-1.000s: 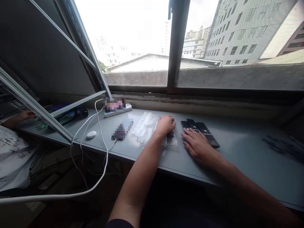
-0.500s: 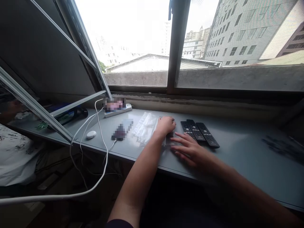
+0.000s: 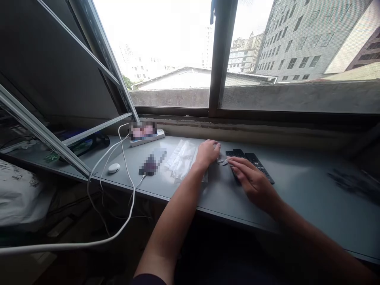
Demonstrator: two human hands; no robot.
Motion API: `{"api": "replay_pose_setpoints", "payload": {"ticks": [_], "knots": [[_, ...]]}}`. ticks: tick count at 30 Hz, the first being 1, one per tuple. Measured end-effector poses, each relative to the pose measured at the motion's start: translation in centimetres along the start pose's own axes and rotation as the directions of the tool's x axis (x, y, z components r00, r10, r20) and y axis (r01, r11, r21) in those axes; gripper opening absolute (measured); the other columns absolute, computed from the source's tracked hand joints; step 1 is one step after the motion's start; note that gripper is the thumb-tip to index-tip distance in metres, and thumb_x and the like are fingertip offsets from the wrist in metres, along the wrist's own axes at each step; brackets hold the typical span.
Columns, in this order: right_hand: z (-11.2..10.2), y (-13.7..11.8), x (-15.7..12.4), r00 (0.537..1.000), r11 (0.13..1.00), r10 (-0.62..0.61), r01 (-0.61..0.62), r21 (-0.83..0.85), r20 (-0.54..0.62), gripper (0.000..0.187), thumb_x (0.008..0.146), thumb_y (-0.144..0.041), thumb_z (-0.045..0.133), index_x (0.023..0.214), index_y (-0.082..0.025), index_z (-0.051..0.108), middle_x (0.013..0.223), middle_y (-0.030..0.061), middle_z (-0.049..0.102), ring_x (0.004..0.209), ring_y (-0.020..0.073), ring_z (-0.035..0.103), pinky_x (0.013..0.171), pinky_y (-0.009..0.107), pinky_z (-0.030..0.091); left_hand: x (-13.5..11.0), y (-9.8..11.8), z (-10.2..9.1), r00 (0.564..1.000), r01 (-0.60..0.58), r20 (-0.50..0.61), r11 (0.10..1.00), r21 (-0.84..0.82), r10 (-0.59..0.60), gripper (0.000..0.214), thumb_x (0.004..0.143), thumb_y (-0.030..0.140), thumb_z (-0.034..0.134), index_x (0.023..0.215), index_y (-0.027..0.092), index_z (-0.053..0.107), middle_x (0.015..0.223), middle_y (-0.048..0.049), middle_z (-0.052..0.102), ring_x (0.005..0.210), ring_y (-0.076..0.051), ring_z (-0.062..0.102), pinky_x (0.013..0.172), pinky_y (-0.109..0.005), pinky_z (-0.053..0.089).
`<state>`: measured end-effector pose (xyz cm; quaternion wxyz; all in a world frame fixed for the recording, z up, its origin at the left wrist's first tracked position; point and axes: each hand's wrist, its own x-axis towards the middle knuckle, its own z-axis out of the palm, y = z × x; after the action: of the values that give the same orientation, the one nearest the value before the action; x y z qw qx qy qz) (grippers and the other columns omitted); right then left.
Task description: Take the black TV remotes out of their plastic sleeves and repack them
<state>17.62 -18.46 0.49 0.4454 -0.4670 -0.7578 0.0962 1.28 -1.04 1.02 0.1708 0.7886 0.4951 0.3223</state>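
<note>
A strip of clear plastic bag (image 3: pixel 223 162) spans the small gap between my hands, above the desk. My right hand (image 3: pixel 252 179) pinches its right end between thumb and fingers. On the left, my left hand (image 3: pixel 208 152) is closed at the bag's other end, its fingertips partly hidden. Several clear plastic bags (image 3: pixel 182 160) lie in a flat, overlapping pile beside my left forearm. Three black remote controls (image 3: pixel 260 168) lie side by side behind my right hand, which covers part of them.
The grey desk (image 3: pixel 299 202) runs under the window. To the left are a pixelated phone-like object (image 3: pixel 152 163) on a cable, a white round case (image 3: pixel 114 168), a power strip (image 3: pixel 147 137) and a looping white cable (image 3: pixel 132 198). A metal frame (image 3: pixel 97 128) slants over the desk's left side.
My right hand has moved up and right, from fingers spread over the desk to a pinch on the plastic bag. My left hand has shifted slightly away from me. The bag's edge is lifted.
</note>
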Motion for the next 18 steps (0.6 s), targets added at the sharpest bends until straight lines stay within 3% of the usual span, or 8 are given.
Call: {"api": "replay_pose_setpoints", "payload": {"ticks": [4, 7, 10, 13, 15, 18], "knots": [[-0.2, -0.2, 0.0, 0.996, 0.997, 0.038, -0.033, 0.07, -0.078, 0.043, 0.119, -0.039, 0.048, 0.153, -0.034, 0.074, 0.161, 0.0078, 0.066, 0.15, 0.0332, 0.064, 0.125, 0.054, 0.058, -0.1, 0.3, -0.5, 0.992, 0.06, -0.107, 0.991, -0.117, -0.072, 0.037, 0.113, 0.043, 0.057, 0.132, 0.021, 0.08, 0.131, -0.0093, 0.083, 0.126, -0.026, 0.074, 0.112, -0.034, 0.054], [-0.3, -0.5, 0.0, 0.991, 0.996, 0.048, -0.037, 0.083, -0.126, 0.041, 0.118, -0.039, 0.051, 0.151, -0.035, 0.075, 0.159, 0.0083, 0.066, 0.148, 0.0341, 0.065, 0.123, 0.055, 0.059, -0.4, 0.6, -0.9, 0.988, 0.084, -0.107, 0.973, -0.213, -0.109, 0.041, 0.111, 0.042, 0.061, 0.142, 0.017, 0.074, 0.125, -0.0113, 0.084, 0.118, -0.026, 0.077, 0.107, -0.034, 0.057], [-0.4, -0.7, 0.0, 0.985, 0.994, 0.067, -0.053, 0.096, -0.156, 0.041, 0.118, -0.04, 0.052, 0.152, -0.035, 0.075, 0.158, 0.0099, 0.064, 0.147, 0.0356, 0.064, 0.12, 0.056, 0.062, -0.8, 0.8, -0.9, 0.987, 0.163, 0.037, 0.94, -0.3, -0.159, 0.056, 0.108, 0.051, 0.066, 0.155, 0.019, 0.064, 0.131, -0.0129, 0.082, 0.094, -0.025, 0.081, 0.091, -0.035, 0.063], [-0.4, -0.8, -0.1, 0.983, 0.994, 0.065, -0.049, 0.098, -0.169, 0.041, 0.118, -0.04, 0.052, 0.153, -0.035, 0.075, 0.159, 0.01, 0.064, 0.147, 0.0354, 0.065, 0.119, 0.056, 0.062, -1.0, 0.6, -0.3, 0.952, 0.288, 0.227, 0.852, -0.437, -0.206, 0.076, 0.102, 0.061, 0.072, 0.167, 0.027, 0.052, 0.144, -0.0139, 0.077, 0.074, -0.021, 0.079, 0.071, -0.033, 0.064], [-0.4, -0.9, 0.0, 0.985, 0.996, 0.04, -0.025, 0.09, -0.165, 0.041, 0.118, -0.039, 0.053, 0.152, -0.035, 0.075, 0.157, 0.0094, 0.065, 0.145, 0.0346, 0.066, 0.12, 0.055, 0.061, -1.0, 0.5, 0.0, 0.933, 0.337, 0.303, 0.773, -0.538, -0.195, 0.083, 0.098, 0.056, 0.079, 0.169, 0.027, 0.048, 0.154, -0.0165, 0.07, 0.08, -0.021, 0.081, 0.068, -0.032, 0.065], [-0.5, -1.1, 0.0, 0.987, 0.998, -0.015, 0.024, 0.051, -0.161, 0.039, 0.117, -0.035, 0.055, 0.148, -0.036, 0.078, 0.152, 0.0085, 0.07, 0.142, 0.0341, 0.068, 0.12, 0.054, 0.06, -0.7, 0.3, 0.4, 0.952, 0.284, 0.271, 0.729, -0.622, -0.14, 0.078, 0.095, 0.035, 0.083, 0.165, 0.021, 0.052, 0.162, -0.0204, 0.064, 0.106, -0.027, 0.08, 0.073, -0.03, 0.065]]}}
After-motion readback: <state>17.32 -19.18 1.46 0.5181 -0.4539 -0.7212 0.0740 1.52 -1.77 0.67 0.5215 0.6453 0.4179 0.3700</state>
